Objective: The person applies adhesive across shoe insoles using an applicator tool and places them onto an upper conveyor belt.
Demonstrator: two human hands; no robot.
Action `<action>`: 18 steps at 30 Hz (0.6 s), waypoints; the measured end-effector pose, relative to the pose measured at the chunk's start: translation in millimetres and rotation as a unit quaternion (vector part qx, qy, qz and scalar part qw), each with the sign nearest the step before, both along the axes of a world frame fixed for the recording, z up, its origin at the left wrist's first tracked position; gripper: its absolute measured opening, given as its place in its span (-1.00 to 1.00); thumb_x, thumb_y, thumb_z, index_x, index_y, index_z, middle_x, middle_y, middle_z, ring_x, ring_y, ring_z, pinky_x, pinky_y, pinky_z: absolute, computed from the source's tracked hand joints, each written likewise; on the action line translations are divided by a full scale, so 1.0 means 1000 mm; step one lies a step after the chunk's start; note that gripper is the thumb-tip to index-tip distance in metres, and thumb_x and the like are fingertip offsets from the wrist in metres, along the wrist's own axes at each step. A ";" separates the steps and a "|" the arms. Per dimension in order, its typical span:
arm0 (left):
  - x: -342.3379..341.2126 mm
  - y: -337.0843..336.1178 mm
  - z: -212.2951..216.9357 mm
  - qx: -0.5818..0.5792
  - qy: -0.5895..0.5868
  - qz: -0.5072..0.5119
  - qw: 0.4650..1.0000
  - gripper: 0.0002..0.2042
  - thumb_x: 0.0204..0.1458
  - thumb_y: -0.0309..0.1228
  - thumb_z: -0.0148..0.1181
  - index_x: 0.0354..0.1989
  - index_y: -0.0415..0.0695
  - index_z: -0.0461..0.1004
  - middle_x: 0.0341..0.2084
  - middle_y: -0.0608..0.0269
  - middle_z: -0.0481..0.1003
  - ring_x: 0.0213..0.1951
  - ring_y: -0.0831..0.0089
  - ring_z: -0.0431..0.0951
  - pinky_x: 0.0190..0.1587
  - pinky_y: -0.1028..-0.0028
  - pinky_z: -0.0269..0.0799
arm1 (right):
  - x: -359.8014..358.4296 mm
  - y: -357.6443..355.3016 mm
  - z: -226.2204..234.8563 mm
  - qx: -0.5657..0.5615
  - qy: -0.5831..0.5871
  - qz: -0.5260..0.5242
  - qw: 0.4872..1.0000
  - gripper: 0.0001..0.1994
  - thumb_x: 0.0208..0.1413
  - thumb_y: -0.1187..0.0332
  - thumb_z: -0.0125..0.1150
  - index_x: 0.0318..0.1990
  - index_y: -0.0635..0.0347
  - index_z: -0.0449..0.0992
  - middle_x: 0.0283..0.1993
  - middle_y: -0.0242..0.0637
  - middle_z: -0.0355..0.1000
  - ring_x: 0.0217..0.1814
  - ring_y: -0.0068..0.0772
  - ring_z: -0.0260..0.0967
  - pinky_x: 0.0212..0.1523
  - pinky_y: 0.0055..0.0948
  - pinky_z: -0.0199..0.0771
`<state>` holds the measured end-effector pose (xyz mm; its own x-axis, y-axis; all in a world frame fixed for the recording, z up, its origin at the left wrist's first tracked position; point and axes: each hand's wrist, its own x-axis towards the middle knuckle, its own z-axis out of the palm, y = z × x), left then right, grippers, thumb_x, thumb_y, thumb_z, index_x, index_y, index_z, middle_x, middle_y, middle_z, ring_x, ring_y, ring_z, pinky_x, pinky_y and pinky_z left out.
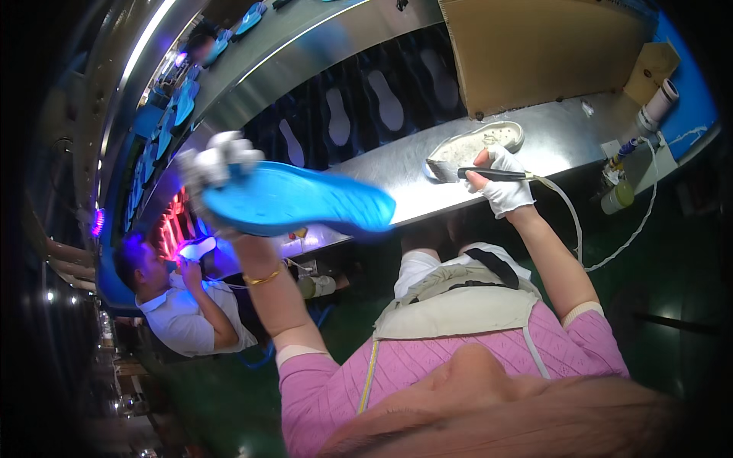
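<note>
Left of centre, left hand grasping a blue shoe-shaped piece
Gripped at its left end, it extends rightward; the right hand grips a brush.

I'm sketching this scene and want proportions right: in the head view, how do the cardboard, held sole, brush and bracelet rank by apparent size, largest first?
1. Cardboard
2. Held sole; it seems nearer the camera, which may exaggerate it
3. Brush, partly covered
4. Bracelet
</note>
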<state>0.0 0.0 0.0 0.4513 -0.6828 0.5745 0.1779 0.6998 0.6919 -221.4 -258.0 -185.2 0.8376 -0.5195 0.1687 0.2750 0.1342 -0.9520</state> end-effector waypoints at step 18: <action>-0.127 -0.099 -0.178 0.147 0.396 0.033 0.906 -0.22 -0.08 0.36 -0.24 0.14 -0.02 0.19 0.00 0.12 0.33 -0.03 0.26 0.40 -0.01 0.25 0.41 | 0.035 0.026 0.023 -0.116 -0.075 -0.027 0.990 -0.83 -0.09 0.55 0.26 -0.35 0.23 0.37 -0.47 -0.32 0.42 -0.47 -0.63 0.37 -0.42 -0.64 0.40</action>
